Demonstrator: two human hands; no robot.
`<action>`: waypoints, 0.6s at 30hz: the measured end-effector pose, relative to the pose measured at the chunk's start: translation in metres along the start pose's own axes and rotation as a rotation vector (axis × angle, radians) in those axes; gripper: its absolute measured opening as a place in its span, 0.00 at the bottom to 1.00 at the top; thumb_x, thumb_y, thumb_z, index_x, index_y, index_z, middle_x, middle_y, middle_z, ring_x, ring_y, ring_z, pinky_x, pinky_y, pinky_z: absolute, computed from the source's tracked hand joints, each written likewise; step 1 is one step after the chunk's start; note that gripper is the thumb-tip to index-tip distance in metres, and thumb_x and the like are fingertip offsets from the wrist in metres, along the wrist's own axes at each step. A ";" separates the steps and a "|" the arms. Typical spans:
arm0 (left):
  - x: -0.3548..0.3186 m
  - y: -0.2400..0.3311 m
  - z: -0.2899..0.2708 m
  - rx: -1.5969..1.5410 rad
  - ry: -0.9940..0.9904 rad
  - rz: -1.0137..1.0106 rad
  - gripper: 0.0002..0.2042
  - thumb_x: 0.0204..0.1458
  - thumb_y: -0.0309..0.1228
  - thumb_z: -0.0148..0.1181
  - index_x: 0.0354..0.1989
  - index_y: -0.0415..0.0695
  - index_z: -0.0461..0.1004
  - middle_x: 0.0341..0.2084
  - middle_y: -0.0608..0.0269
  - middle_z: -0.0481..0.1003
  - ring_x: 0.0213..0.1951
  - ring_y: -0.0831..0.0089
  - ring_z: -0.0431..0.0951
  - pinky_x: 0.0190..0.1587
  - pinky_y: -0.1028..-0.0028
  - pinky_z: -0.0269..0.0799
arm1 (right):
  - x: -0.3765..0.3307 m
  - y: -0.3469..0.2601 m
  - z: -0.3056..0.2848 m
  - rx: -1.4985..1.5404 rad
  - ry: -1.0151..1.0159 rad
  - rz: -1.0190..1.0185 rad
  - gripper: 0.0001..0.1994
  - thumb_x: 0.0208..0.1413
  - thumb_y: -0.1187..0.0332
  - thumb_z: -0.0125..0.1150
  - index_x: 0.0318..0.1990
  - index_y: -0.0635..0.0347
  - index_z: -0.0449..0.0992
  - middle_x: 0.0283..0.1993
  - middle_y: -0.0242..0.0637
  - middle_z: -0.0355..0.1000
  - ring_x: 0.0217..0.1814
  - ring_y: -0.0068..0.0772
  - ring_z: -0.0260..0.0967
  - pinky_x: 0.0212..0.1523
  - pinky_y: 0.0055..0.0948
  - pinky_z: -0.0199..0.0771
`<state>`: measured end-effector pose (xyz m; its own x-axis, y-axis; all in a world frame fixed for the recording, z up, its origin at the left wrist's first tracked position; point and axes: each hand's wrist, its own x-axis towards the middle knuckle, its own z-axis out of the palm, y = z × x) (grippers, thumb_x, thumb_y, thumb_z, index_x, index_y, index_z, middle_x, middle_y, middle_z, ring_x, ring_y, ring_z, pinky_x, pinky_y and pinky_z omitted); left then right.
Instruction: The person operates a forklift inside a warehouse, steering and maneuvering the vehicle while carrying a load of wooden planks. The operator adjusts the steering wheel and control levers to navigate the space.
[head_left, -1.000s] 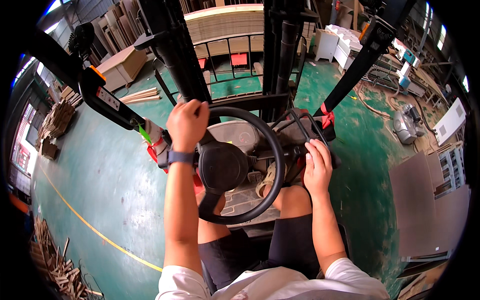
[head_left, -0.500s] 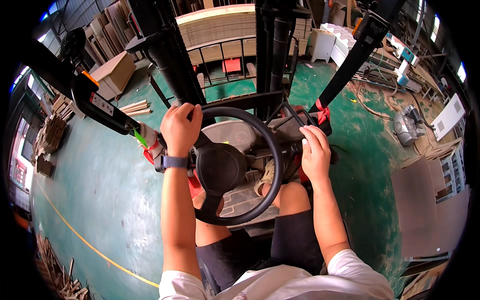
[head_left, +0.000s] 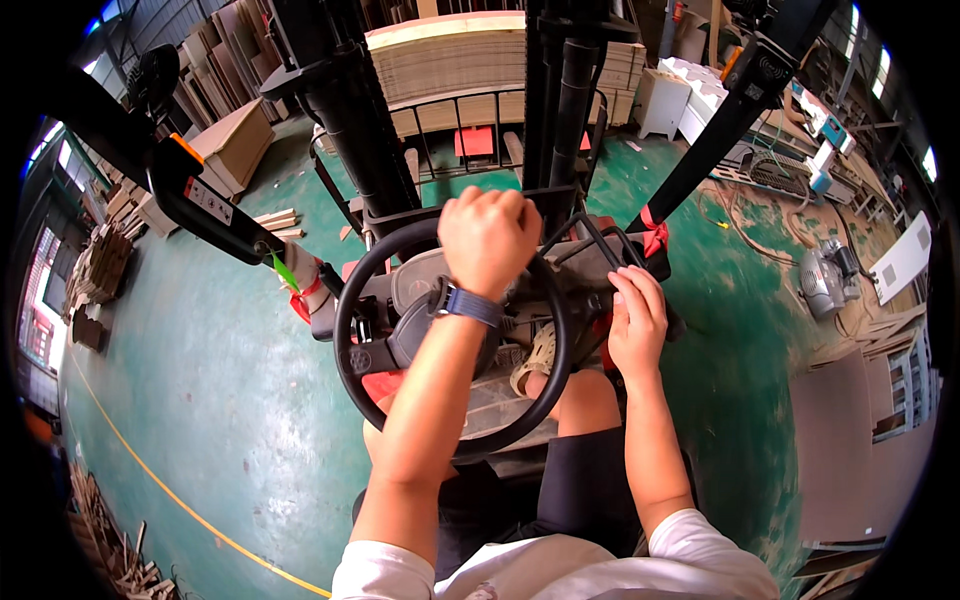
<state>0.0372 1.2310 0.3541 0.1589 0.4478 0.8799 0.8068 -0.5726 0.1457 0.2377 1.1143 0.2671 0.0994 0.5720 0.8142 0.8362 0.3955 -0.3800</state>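
I am seated at a forklift with a black steering wheel [head_left: 345, 335] before me. My left hand [head_left: 490, 240] is closed at the upper right of the wheel; its fist hides what it grips there, whether rim or knob. A dark watch [head_left: 468, 304] is on the left wrist, and that forearm crosses over the hub. To the right of the wheel, my right hand [head_left: 638, 312] has its fingers curled over the end of a black control lever [head_left: 598, 236]. A foot in a beige clog [head_left: 541, 352] shows through the wheel.
Ahead, beyond the black mast [head_left: 365, 130], stands a stack of wooden boards [head_left: 450, 62]. A large box-like panel stack [head_left: 232, 152] lies at the far left. On the right are machinery [head_left: 828, 278], hoses and brown sheets [head_left: 845, 440]. A yellow line [head_left: 180, 500] crosses the green floor.
My left hand has swept right along the top of the wheel, turning it clockwise. My right hand stays at the lever. The surroundings have shifted slightly to the right in view.
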 end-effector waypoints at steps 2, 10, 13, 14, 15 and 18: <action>0.001 0.008 0.010 -0.024 0.002 0.002 0.12 0.48 0.32 0.67 0.16 0.47 0.72 0.16 0.65 0.74 0.25 0.61 0.74 0.30 0.62 0.67 | 0.003 0.003 0.008 -0.002 0.011 -0.003 0.13 0.58 0.82 0.59 0.48 0.62 0.82 0.54 0.41 0.76 0.59 0.49 0.74 0.60 0.44 0.75; 0.001 0.004 0.038 -0.065 0.007 0.001 0.11 0.48 0.30 0.67 0.17 0.47 0.72 0.16 0.67 0.71 0.26 0.63 0.73 0.30 0.63 0.65 | 0.009 0.014 0.031 -0.012 0.013 -0.009 0.12 0.57 0.82 0.60 0.47 0.63 0.82 0.52 0.41 0.76 0.59 0.49 0.74 0.60 0.44 0.75; 0.006 -0.004 0.043 -0.055 0.011 0.011 0.11 0.48 0.30 0.67 0.18 0.47 0.73 0.16 0.67 0.72 0.26 0.63 0.74 0.30 0.64 0.65 | 0.014 0.017 0.039 -0.012 0.018 -0.014 0.12 0.57 0.83 0.60 0.46 0.62 0.82 0.51 0.40 0.76 0.59 0.49 0.74 0.59 0.44 0.75; 0.008 -0.006 0.043 -0.050 0.024 0.008 0.11 0.48 0.30 0.67 0.18 0.47 0.72 0.16 0.67 0.72 0.26 0.63 0.74 0.30 0.64 0.65 | 0.016 0.018 0.041 -0.011 0.019 -0.020 0.12 0.57 0.83 0.60 0.46 0.62 0.82 0.51 0.40 0.76 0.59 0.49 0.74 0.59 0.44 0.75; 0.010 -0.009 0.045 -0.054 0.022 0.006 0.11 0.48 0.30 0.67 0.18 0.47 0.72 0.16 0.67 0.72 0.26 0.63 0.74 0.30 0.64 0.65 | 0.017 0.019 0.042 -0.010 0.019 -0.025 0.12 0.57 0.83 0.60 0.46 0.62 0.82 0.51 0.40 0.76 0.58 0.49 0.74 0.59 0.44 0.75; 0.015 -0.015 0.053 -0.063 0.017 0.000 0.11 0.48 0.30 0.67 0.18 0.47 0.72 0.17 0.67 0.72 0.26 0.63 0.74 0.30 0.64 0.65 | 0.024 0.023 0.048 -0.015 0.023 -0.030 0.12 0.56 0.83 0.61 0.46 0.62 0.82 0.51 0.40 0.76 0.58 0.49 0.74 0.59 0.44 0.75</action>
<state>0.0572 1.2828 0.3412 0.1493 0.4365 0.8873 0.7694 -0.6149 0.1730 0.2331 1.1719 0.2566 0.0864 0.5438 0.8348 0.8472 0.4008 -0.3488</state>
